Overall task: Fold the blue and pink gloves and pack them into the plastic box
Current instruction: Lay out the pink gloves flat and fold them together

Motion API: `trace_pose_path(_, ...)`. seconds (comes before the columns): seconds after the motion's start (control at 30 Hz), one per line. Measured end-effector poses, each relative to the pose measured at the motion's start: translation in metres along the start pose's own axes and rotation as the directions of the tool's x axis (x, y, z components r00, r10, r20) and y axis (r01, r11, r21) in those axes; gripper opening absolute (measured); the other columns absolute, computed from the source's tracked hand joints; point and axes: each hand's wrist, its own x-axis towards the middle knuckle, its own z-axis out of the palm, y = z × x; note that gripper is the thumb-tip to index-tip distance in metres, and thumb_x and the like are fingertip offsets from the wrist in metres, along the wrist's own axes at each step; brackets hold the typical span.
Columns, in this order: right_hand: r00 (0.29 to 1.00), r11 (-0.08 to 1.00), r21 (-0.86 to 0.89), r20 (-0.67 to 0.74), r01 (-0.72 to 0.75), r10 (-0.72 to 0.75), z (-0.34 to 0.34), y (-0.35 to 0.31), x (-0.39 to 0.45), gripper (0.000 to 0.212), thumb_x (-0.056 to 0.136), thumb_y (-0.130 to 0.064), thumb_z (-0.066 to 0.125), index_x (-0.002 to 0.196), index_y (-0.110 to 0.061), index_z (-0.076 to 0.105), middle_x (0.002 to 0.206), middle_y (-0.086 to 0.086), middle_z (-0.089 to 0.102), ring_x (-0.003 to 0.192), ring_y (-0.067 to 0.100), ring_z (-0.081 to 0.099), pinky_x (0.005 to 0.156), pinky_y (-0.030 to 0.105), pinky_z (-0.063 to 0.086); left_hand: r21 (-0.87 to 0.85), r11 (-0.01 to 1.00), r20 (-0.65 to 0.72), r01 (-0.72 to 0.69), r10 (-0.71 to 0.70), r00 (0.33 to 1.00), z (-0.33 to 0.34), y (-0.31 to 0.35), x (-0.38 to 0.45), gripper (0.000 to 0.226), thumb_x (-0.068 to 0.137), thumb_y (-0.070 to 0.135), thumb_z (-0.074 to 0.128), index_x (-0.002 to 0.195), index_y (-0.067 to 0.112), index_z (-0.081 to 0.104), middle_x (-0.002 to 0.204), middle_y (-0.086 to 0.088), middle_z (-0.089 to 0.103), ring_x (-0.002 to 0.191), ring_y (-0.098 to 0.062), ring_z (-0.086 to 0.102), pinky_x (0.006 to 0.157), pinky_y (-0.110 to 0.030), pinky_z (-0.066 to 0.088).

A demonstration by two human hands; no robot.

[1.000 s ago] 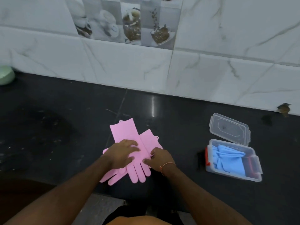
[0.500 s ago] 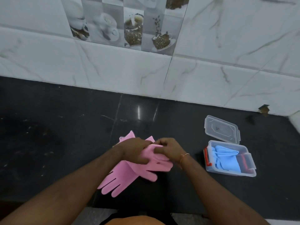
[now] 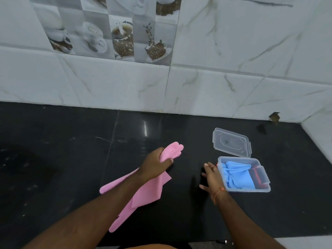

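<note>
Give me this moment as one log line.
left hand: holds pink gloves | right hand: open, at box | blue gloves: in box | lid: off

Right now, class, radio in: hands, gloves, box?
Left hand gripping pink gloves. Right hand open, empty, beside box. Blue gloves already inside; lid off, behind box. Nothing blocking.

Black polished counter, running up to a white marbled tile wall at the back and right. Lying on it at right: clear plastic box, open, holding folded blue gloves; its clear lid resting flat just behind, nearly touching. Catching a bright streak of light near the middle.
</note>
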Motion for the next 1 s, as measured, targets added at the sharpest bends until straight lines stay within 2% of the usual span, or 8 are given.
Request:
trace_pose_path(0.23,0.99,1.0,0.015,-0.143,0.018,-0.015,-0.044,-0.003,0.016,0.049,0.107,-0.039,0.056,0.153,-0.026,0.045,0.148,0.005,0.055,0.124,0.026,0.061,0.091,0.052,0.062,0.067,0.997,-0.09,0.05,-0.044,0.995,0.056,0.019,0.011,0.026,0.097,0.039,0.071,0.12,0.029,0.066,0.1,0.022,0.069,0.089,0.0,0.067,0.069,-0.014,0.047)
trace_pose_path(0.37,0.975,0.997,0.023,0.211,-0.078,0.071,-0.055,-0.013,0.006,0.047,0.101,-0.063,0.052,0.138,-0.033,0.057,0.138,0.001,0.066,0.115,0.029,0.07,0.091,0.052,0.062,0.051,0.998,-0.053,0.047,-0.044,0.998,0.098,0.045,0.011,0.031,0.104,0.044,0.065,0.128,0.024,0.066,0.114,0.01,0.073,0.097,-0.006,0.069,0.082,-0.029,0.06)
trace_pose_path(0.47,0.893,0.991,-0.049,0.429,-0.127,0.136,-0.061,-0.012,0.001,0.058,0.085,-0.083,0.059,0.131,-0.049,0.064,0.123,-0.007,0.077,0.114,0.027,0.074,0.085,0.051,0.065,-0.059,0.996,0.162,0.072,-0.062,0.985,0.132,0.063,0.009,0.045,0.114,0.049,0.045,0.142,0.023,0.068,0.14,-0.003,0.072,0.124,-0.019,0.068,0.11,-0.045,0.055)
trace_pose_path(0.6,0.963,0.986,-0.14,0.239,-0.096,0.127,-0.081,-0.002,0.02,0.07,0.088,-0.047,0.082,0.148,-0.028,0.052,0.12,0.005,0.072,0.109,0.029,0.07,0.069,0.047,0.067,-0.163,0.976,0.416,0.145,-0.065,0.907,0.163,0.066,0.003,0.049,0.114,0.053,0.036,0.148,0.032,0.063,0.149,0.001,0.065,0.133,-0.014,0.064,0.119,-0.043,0.048)
trace_pose_path(0.7,0.987,0.985,-0.167,0.144,-0.05,0.075,-0.1,0.006,0.039,0.064,0.092,-0.008,0.072,0.15,-0.018,0.048,0.126,0.011,0.065,0.108,0.033,0.068,0.071,0.051,0.068,0.062,0.997,0.324,-0.054,0.031,0.946,0.173,0.05,0.004,0.044,0.115,0.034,0.04,0.155,0.022,0.054,0.148,-0.001,0.067,0.13,-0.01,0.063,0.117,-0.041,0.05)
trace_pose_path(0.77,0.988,0.983,-0.185,0.15,-0.005,0.033,-0.109,0.008,0.046,0.065,0.093,0.001,0.063,0.152,-0.018,0.044,0.135,0.015,0.06,0.112,0.032,0.064,0.067,0.043,0.067,0.331,0.92,0.289,-0.212,0.115,0.95,0.177,0.035,0.006,0.047,0.112,0.022,0.047,0.159,0.025,0.049,0.161,0.002,0.054,0.148,-0.013,0.048,0.129,-0.044,0.038)
trace_pose_path(0.87,0.975,0.987,-0.161,0.22,0.01,0.026,-0.116,0.008,0.05,0.057,0.095,0.006,0.057,0.145,-0.021,0.051,0.126,0.01,0.066,0.105,0.026,0.066,0.061,0.03,0.063,0.568,0.714,0.36,-0.41,0.233,0.903,0.182,0.018,0.003,0.062,0.105,0.039,0.054,0.163,0.043,0.034,0.177,0.011,0.022,0.166,-0.017,0.006,0.132,-0.053,0.003)
trace_pose_path(1.0,0.941,0.979,-0.201,0.322,-0.037,0.102,-0.108,0.007,0.054,0.053,0.096,0.001,0.055,0.144,-0.022,0.054,0.118,0.005,0.069,0.105,0.028,0.069,0.067,0.033,0.063,0.625,0.677,0.389,-0.389,0.162,0.907,0.187,0.008,-0.005,0.073,0.099,0.064,0.045,0.167,0.048,0.023,0.18,0.015,0.012,0.168,-0.02,0.002,0.133,-0.066,-0.001)
